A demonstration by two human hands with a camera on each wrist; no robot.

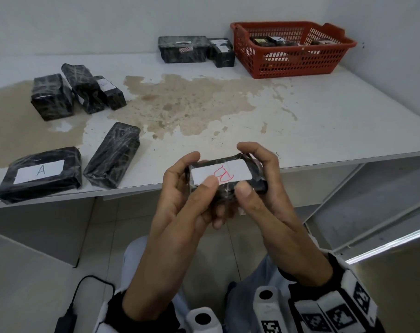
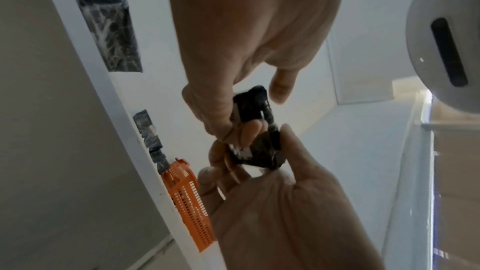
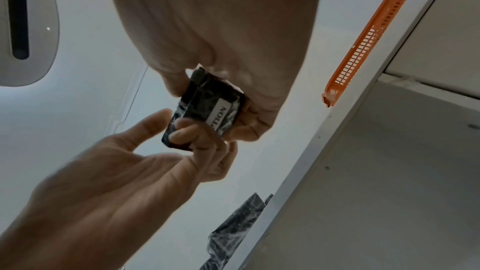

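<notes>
While a large white table (image 1: 324,111), blotched with a brown stain (image 1: 180,104), is filling most of the head view, a person is holding a small black-wrapped parcel (image 1: 227,189) in the air just in front of the table's near edge, above their lap. A red mesh basket (image 1: 293,62) is standing at the far right corner with a few dark parcels lying inside, probably the unsorted supply. More black-wrapped parcels are lying on the table in separate clusters: a far cluster (image 1: 183,49) just beside the basket, a left cluster (image 1: 52,97) of three, and at the near left a longer parcel (image 1: 112,155) lying beside a parcel labelled A (image 1: 39,174). These clusters appear to be serving as sorting piles. The left hand (image 1: 185,205) and the right hand (image 1: 264,186) are both gripping the small parcel, fingers curling under it and round its ends, thumbs resting along its near edge. They seem to be tilting its top face toward the eyes so that its white label (image 1: 239,169), bearing a red letter B, is facing up for reading. In the right wrist view a second printed label (image 3: 221,117) is showing on the underside.
</notes>
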